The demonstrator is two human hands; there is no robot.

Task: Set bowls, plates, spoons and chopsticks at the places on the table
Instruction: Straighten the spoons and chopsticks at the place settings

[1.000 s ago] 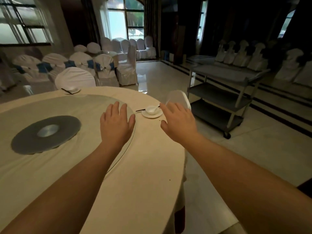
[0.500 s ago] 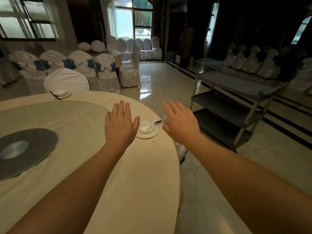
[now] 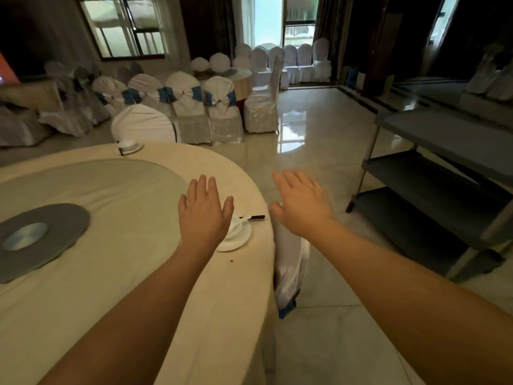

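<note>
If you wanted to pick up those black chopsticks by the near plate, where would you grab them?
Probably by the dark ends jutting toward the table edge, pinched from above with the right hand. That end lies bare on the cloth; the other end runs behind the white plate and the left hand.

Both arms extended forward, bare. Left hand (image 3: 204, 215) flat, palm down, fingers together. Right hand (image 3: 301, 205) flat, palm down, fingers slightly spread. Both empty.
</note>
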